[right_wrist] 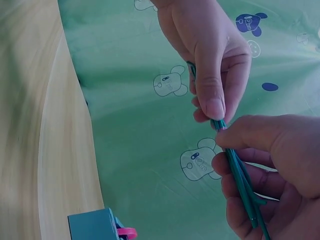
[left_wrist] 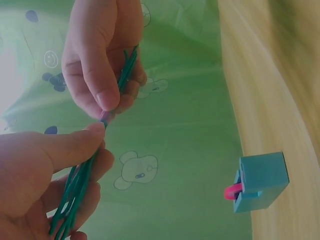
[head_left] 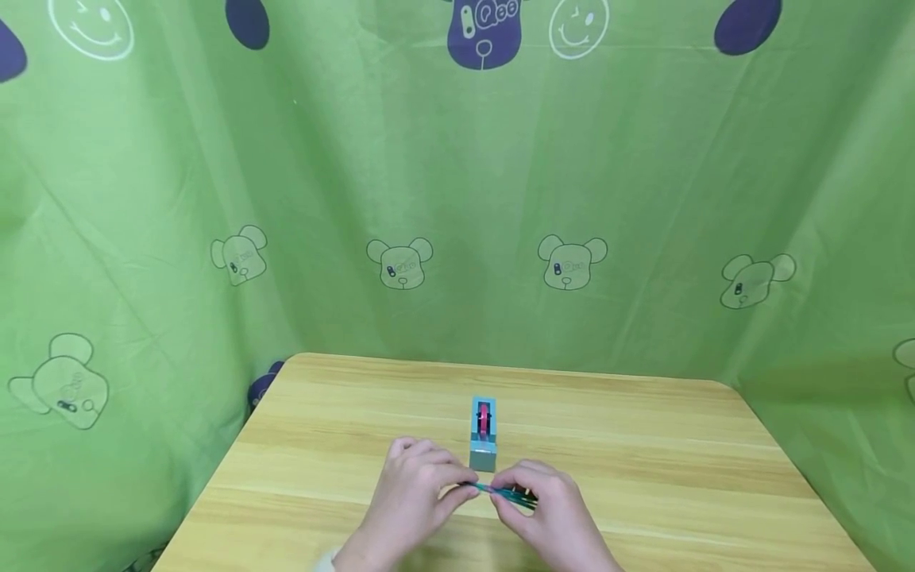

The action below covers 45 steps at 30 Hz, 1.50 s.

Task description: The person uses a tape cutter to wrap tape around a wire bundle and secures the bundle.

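A bundle of thin green strands, perhaps wires, is held between both hands over the table. My left hand pinches one part between thumb and fingers. Close beside it, my right hand pinches the neighbouring part, thumbs nearly meeting. Loose strand ends run across the left palm in the left wrist view, and others lie along the right fingers in the right wrist view. A small pink band shows on the bundle between the thumbs. Just beyond the hands stands a teal tape dispenser with a pink reel.
The light wooden table has rounded far corners. Green curtains printed with bear heads and smiley faces hang behind it and along both sides.
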Available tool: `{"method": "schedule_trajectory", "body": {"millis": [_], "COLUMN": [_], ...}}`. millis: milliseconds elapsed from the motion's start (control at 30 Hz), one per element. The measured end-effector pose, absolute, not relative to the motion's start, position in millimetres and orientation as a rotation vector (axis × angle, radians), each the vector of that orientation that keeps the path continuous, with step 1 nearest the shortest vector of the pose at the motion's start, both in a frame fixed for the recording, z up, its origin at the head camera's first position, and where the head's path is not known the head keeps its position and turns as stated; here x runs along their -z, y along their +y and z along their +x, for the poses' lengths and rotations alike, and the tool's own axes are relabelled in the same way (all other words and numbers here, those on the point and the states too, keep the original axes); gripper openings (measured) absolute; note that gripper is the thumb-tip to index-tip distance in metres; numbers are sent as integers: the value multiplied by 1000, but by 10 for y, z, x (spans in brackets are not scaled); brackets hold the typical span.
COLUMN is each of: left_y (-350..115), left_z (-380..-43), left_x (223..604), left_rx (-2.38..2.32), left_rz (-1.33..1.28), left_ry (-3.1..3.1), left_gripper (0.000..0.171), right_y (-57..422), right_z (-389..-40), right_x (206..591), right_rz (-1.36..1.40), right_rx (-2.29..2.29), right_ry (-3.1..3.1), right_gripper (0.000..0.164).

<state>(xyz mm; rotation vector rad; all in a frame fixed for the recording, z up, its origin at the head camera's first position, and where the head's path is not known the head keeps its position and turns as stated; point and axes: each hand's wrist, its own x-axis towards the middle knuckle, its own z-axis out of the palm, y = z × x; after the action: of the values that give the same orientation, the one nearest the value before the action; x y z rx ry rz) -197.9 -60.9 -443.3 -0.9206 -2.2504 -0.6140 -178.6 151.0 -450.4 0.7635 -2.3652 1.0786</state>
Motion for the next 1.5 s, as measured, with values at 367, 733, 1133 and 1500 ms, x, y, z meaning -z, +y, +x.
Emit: {"method": "schedule_trajectory", "body": {"millis": [367, 733, 1133, 1500], "left_y": [-673, -727, -762, -750], "left_z": [-1990, -2000, -1992, -1981], "left_x": [4418, 4410, 4389, 4390], "left_rx": [744, 858, 961, 1065], "left_rz": [-926, -935, -959, -1000], "left_ry": [-2274, -2278, -2210, -2161], "left_gripper": [12, 10, 8, 7], "right_y": [1566, 1639, 1671, 1653], "right_z": [-1794, -1794, -1775, -1770], "right_x": [4519, 4516, 4489, 4472], "right_rz": [792, 899, 881, 849], "right_rx": [-1077, -1150, -1175, -1195], "right_ry": [-2311, -2239, -2227, -2185], "right_gripper": [27, 33, 28, 31]}}
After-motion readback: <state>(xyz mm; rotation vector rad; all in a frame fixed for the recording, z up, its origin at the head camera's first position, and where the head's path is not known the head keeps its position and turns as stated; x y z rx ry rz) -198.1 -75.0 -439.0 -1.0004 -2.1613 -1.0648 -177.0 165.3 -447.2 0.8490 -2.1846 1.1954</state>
